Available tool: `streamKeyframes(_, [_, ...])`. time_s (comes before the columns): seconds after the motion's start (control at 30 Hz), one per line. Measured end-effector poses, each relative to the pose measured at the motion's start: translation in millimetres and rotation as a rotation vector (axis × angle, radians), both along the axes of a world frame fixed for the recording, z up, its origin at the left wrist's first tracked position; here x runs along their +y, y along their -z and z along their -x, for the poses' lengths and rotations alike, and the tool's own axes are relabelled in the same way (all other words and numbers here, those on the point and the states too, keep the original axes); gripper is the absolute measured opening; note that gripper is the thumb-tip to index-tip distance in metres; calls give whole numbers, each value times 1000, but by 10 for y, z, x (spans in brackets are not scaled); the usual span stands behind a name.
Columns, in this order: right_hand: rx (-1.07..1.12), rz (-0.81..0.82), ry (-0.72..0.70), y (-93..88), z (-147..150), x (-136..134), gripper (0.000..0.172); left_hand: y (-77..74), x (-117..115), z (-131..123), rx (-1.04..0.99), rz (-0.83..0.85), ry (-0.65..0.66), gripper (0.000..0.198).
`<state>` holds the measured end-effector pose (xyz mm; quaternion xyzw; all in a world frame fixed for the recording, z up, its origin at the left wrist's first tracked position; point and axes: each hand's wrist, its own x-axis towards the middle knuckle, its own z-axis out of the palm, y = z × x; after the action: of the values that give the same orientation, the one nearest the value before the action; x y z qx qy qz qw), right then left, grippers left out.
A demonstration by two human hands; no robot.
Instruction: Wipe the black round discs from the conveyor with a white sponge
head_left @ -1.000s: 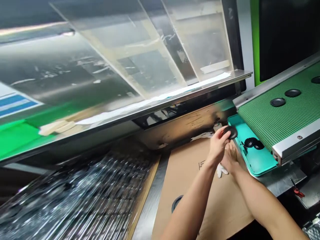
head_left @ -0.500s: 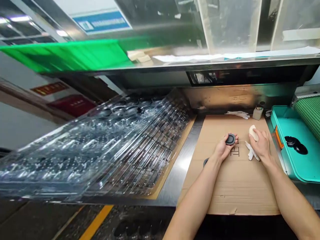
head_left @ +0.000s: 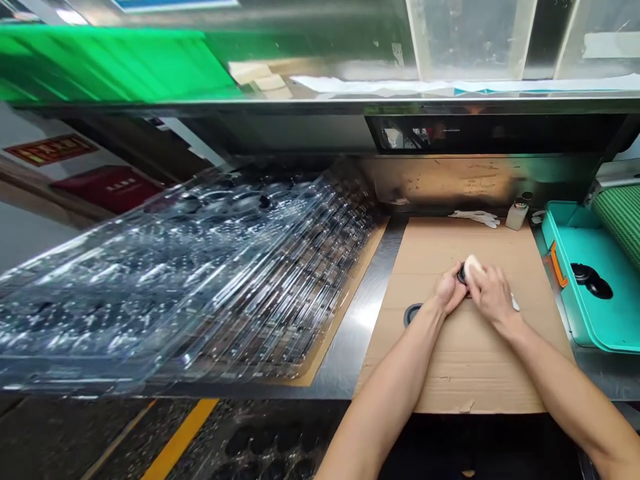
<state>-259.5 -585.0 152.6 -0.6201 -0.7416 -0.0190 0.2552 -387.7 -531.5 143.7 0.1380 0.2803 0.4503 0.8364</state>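
Observation:
My left hand (head_left: 449, 291) is closed on a dark round disc-shaped part (head_left: 461, 273), mostly covered now by my other hand. With my right hand (head_left: 489, 293) I hold a cream-white pad (head_left: 473, 267), pressed against the face of that part; whether it is sponge or cloth I cannot tell. Both hands are over the cardboard sheet (head_left: 450, 380). Beside my left forearm lies a second dark round part (head_left: 413, 313), partly hidden by the arm. A bit of white glove or cloth (head_left: 515, 303) shows past my right hand.
Clear plastic trays (head_left: 200, 267) are stacked on the left. To the right stands a turquoise bin (head_left: 615, 327) holding black round parts (head_left: 593, 281), near a green conveyor belt (head_left: 623, 213). White gloves (head_left: 475, 217) and a small bottle (head_left: 517, 213) lie at the back, under a metal shelf (head_left: 340, 107).
My right hand has moved left, bringing the white pad onto the dark part in my left hand. The camera view has shifted slightly, and more of the second round part shows.

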Motion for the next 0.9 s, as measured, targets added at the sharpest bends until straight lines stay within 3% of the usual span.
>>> streamKeyframes(0.07, [-12, 13, 16, -4, 18, -38, 39, 8, 33, 63, 16, -23, 6, 34])
streamKeyframes(0.17, [-69, 41, -94, -17, 45, -82, 40, -9, 88, 138, 33, -34, 32, 35])
streamKeyframes(0.3, [-146, 120, -89, -100, 41, -91, 41, -21, 106, 146, 75, -29, -8, 38])
streamKeyframes(0.5, [-258, 250, -315, -279, -25, -149, 42, -2, 60, 145, 115, -49, -17, 36])
streamKeyframes(0.63, [-278, 269, -180, -321, -60, -169, 47, 15, 47, 105, 162, -86, -46, 38])
streamKeyframes(0.77, [-293, 256, -225, -340, -28, -181, 45, 50, 27, 56, 166, -65, -20, 40])
streamKeyframes(0.9, [-283, 214, -137, -297, 10, -214, 46, 47, 6, 45, 161, -51, -35, 41])
